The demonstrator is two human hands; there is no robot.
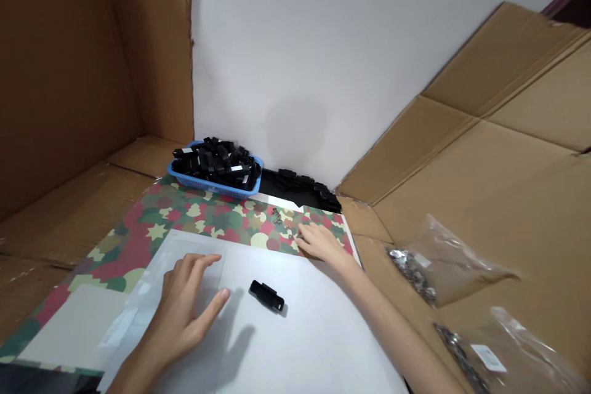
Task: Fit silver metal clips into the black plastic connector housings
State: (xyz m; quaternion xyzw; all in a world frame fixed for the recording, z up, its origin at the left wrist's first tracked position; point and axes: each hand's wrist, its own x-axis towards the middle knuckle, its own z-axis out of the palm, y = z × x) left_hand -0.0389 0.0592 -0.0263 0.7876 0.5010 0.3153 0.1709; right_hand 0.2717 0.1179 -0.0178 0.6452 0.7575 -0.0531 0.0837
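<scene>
a plain white wall [323, 43] rises behind the work area, with brown cardboard panels [508, 148] standing on both sides. between them is a bench covered in a camouflage pattern [133, 240] of green, red and cream. a large white sheet [323, 320] covers much of the bench, from its near edge to well past the middle. beyond the bench's right edge, two clear plastic bags [457, 258] holding shiny metal pieces lie on the cardboard. a blue basket [215, 187], heaped with black parts [217, 160], sits at the far left corner; beside it, a dark strip [277, 188] bearing more black pieces runs along the far edge.

the person's left hand [189, 301] hovers above the left side of the white sheet, thumb and fingers spread with a gap between them. the right hand [318, 241] reaches towards the far right corner, fingertips down at the patterned cover; i cannot tell whether they pinch anything.

one black part [266, 297] lies slantwise on the sheet, just right of the left hand. smallest are the metal bits [277, 217], scattered beside the right fingertips, beyond the sheet's far edge.
</scene>
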